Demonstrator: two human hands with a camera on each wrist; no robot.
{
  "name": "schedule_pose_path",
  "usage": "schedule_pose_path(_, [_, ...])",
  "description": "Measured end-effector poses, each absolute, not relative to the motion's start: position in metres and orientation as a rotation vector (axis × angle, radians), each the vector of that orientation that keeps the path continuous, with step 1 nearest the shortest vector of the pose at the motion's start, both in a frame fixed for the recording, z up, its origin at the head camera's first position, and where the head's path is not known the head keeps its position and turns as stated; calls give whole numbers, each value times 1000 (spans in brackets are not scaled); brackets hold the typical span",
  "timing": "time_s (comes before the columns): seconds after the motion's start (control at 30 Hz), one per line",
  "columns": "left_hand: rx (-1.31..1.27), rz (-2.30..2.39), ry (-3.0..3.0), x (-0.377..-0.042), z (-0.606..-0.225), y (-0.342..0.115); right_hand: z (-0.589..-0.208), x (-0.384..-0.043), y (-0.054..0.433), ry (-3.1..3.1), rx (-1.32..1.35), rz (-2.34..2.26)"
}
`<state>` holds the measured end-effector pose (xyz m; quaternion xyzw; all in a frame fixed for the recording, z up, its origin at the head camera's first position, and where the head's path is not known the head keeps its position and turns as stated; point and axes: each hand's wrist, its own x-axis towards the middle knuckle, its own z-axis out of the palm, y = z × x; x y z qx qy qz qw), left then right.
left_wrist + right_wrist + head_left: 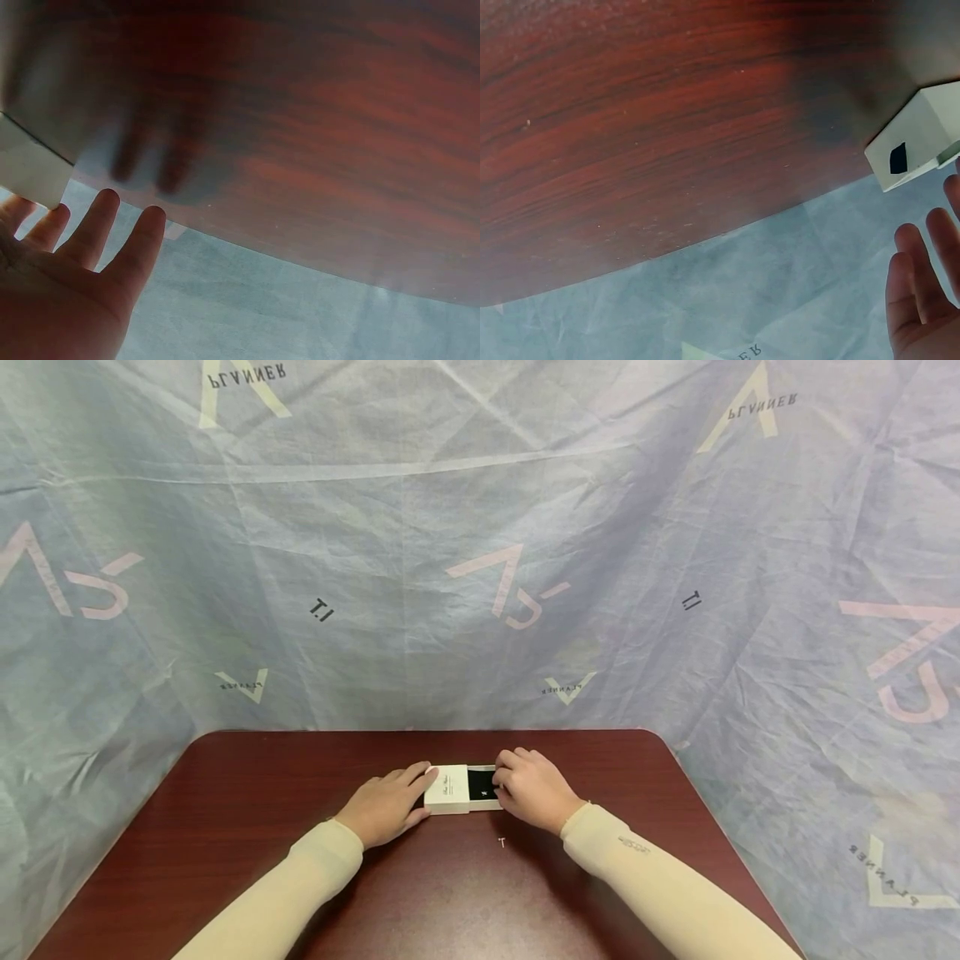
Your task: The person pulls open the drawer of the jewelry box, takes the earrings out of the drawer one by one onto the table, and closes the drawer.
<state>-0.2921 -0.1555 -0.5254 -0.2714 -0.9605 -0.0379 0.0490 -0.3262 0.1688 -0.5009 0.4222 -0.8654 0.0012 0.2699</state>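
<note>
Nearest the cam: cream sleeves, L & R, reaching fwd over the reddish-brown wood-grain tabletop. Next out, a tiny pale T-shaped bit on the near side of the box, R of its middle; poss. a loose piece, poss. a reflection, too small to say.

Then the white drawer-style box, directly betw. both hands, flat on the tabletop, long axis running L–R. Its printed cover is the L part; the tray juts out the R end w/ a black insert in it. So the key relation: slide axis lines up hand to hand; L hand is nearer the cover, R hand nearer the tray & insert.

L grip: holding the cover's L end, thumb on near side, fingers at top/far side. R grip: fingers bent over the tray's R end; tips hidden, can't tell if they're pinching tray, insert or neither.

Far back: grey printed cloth beyond the tabletop edge.
</note>
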Motion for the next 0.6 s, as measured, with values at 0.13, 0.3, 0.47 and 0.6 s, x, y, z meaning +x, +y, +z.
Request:
schedule_pose_path(0.13, [-823,-121,-2931,-292,-526,-156,-503,-330,166,-2358,1132,0])
schedule_pose_path(0.3, [-819,-108,-2928,-292,-527,-155,-505,-333,163,-2409,1130,14])
schedule_pose_path(0.47, [-816,-93,-2925,-292,-527,-155,-505,-334,160,-2417,1139,0])
schedule_pose_path(0.6, [-812,-94,-2926,-293,-527,-156,-504,-335,157,-2402,1157,-30])
